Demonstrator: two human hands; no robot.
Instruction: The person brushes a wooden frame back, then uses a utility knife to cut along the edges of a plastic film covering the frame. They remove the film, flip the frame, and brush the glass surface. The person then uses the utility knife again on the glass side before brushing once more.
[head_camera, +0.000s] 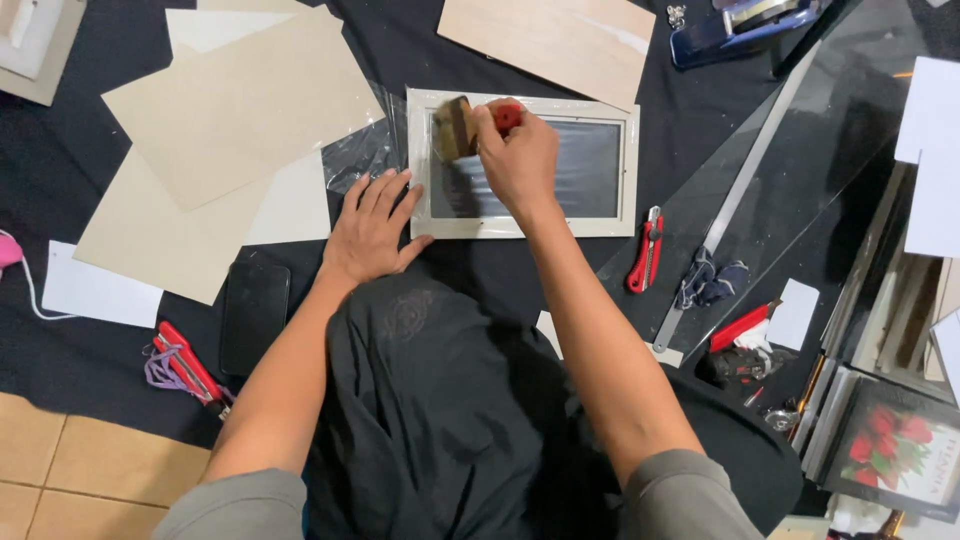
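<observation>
A white picture frame (626, 160) with a dark glass pane lies flat on black cloth in front of me. My right hand (518, 158) grips a paintbrush (456, 128) with a red handle and holds its bristles on the frame's upper left corner. My left hand (371, 227) rests flat on the cloth, fingers spread, touching the frame's lower left corner.
Beige card sheets (235, 100) lie at the left, a wooden board (560, 38) at the top. A red utility knife (646, 250), a long metal ruler (745, 180) and a glass sheet (840, 110) lie to the right. A black phone (254, 315) and red pliers (185, 365) lie lower left. Framed pictures (890, 435) are stacked lower right.
</observation>
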